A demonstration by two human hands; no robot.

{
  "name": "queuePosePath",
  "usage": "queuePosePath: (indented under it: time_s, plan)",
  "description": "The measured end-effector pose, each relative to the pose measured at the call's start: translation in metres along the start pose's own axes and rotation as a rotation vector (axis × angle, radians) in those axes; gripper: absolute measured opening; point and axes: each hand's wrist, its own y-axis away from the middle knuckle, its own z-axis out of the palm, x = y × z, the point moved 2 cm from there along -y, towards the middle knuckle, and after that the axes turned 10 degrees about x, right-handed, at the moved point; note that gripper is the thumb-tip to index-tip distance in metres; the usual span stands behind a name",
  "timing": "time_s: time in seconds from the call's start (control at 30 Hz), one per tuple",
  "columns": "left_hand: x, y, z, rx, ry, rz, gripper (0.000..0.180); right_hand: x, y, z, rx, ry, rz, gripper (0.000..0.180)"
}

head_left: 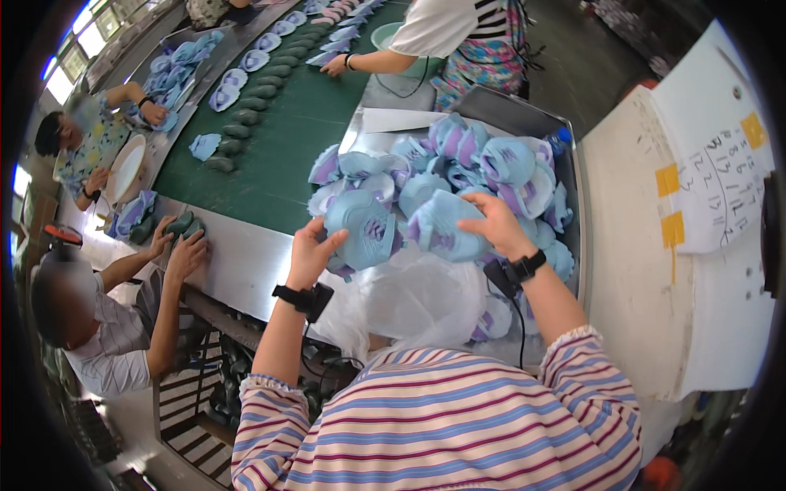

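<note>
My left hand [306, 255] is closed on the edge of a light blue shoe upper [357, 222] with purple lacing. In my right hand [498, 224] is a second light blue shoe upper [442, 225], its thumb pressed on top and its fingers partly hidden. The two uppers are side by side, their edges close together. Below them a clear plastic bag [422, 295] lies crumpled in front of my body. Just beyond my hands is a heap of similar blue and purple uppers [423, 190].
A metal tray [583, 237] borders the heap. At the left, a green conveyor belt [278, 168] carries rows of dark shoe lasts [237, 131] and uppers. One co-worker's hands [184, 250] hold lasts; another's hand [334, 67] reaches over the belt. A white board [712, 311] stands right.
</note>
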Motion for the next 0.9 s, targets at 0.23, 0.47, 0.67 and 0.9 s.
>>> queuePosePath:
  time_s: [0.23,0.47,0.67,0.9]
  plan:
    - [-0.005,-0.038,0.025,-0.119,-0.189,0.073,0.028,-0.031,-0.019,-0.003,-0.262,0.424,-0.097,0.032]
    - [0.035,-0.099,0.075,-0.253,-0.578,0.584,0.024,-0.024,-0.045,0.0,-0.231,0.76,-0.214,0.033]
    - [0.034,-0.106,0.089,-0.232,-0.672,0.559,0.036,-0.014,-0.054,-0.003,-0.25,0.994,-0.187,0.033]
    - [-0.011,-0.098,0.037,-0.124,0.158,-0.119,0.031,-0.023,-0.077,0.001,-0.378,1.178,-0.188,0.03]
